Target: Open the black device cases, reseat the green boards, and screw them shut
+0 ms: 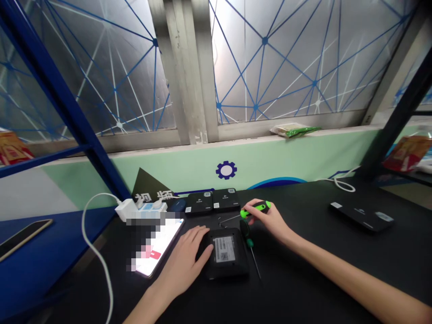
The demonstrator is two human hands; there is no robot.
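— Black table [320, 279]. On top?
— Little black box [224, 254], label up, near the front. Looks shut, nothing off yet.
— Hands?
— Left hand [187, 258] flat on box edge, fingers spread. Right hand [272, 221] wrapped round green screwdriver [257, 208], just behind, tip not on box. Lit phone [158, 247] beside.

Black box [224, 254], label up, flat, green-handled screwdriver [255, 209] held behind

The left hand [187, 256] lay palm down, its fingers [201, 237] stretched flat and slightly spread, the forearm running back toward the body. The right hand [272, 221] sat ahead and to the right of those fingers, its own fingers [257, 203] curled closed in a grip, the bare forearm reaching in from the right.
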